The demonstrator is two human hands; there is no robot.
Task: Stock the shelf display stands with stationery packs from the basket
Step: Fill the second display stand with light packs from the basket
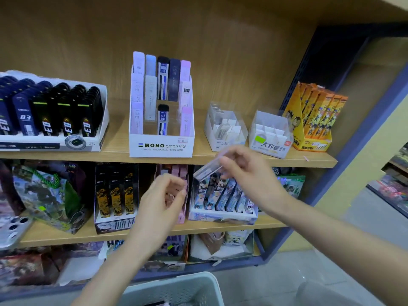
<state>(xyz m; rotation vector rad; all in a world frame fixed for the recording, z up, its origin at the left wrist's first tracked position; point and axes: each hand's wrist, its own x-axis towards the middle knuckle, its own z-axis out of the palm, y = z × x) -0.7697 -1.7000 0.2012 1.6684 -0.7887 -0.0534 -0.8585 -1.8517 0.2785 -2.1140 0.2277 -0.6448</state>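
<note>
Wooden shop shelves (pixel 287 161) rose behind a pale basket (pixel 176 288). Above it the left hand (pixel 163 199) was curled, its contents too blurred to tell, while the right hand (pixel 245 171) pinched a slim clear pack (pixel 207 170) by its upper end; it looked light, stiff and slick. Just beyond stood a clear display stand (pixel 225 131).

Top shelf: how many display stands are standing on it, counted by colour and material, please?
White cardboard display stands: 2
Clear plastic display stands: 2
Orange cardboard display stand: 1
Total: 5
</note>
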